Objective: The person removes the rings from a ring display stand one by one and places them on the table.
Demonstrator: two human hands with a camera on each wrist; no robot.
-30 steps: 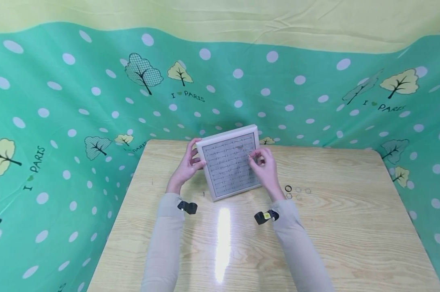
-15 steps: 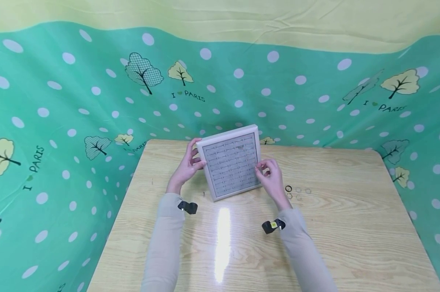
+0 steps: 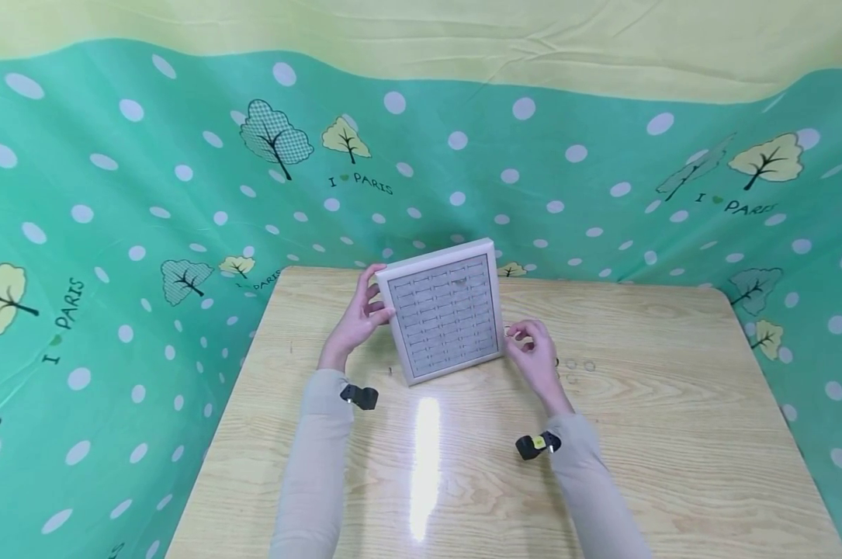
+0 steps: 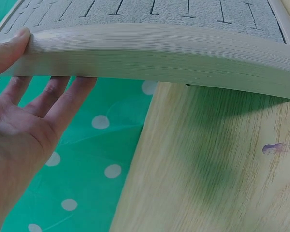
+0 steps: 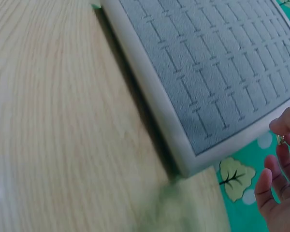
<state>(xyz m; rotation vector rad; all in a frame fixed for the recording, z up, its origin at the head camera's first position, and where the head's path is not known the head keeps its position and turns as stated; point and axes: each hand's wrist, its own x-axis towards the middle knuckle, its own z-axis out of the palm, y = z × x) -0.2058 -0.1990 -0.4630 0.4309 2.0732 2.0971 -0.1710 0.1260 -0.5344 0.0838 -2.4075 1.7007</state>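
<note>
A square ring display tray (image 3: 441, 310) with a pale frame and grey slotted padding stands tilted up on the table. My left hand (image 3: 354, 320) grips its left edge, thumb on the front and fingers behind, as the left wrist view also shows. One ring (image 3: 459, 281) sits in a slot near the tray's top. Just off the tray's right edge, my right hand (image 3: 535, 353) pinches a small gold-coloured ring (image 5: 280, 139) between thumb and index finger. The other fingers of that hand are loosely bent.
Several rings, among them a pale one (image 3: 589, 366), lie on the wooden table (image 3: 672, 435) right of my right hand, which partly hides a black one. A small dark mark (image 3: 390, 371) shows left of the tray. Green dotted cloth (image 3: 574, 186) hangs behind.
My right hand has moved from the tray's face rightward and down, past its right edge, with the ring in its fingertips. The left hand and tray have stayed put.
</note>
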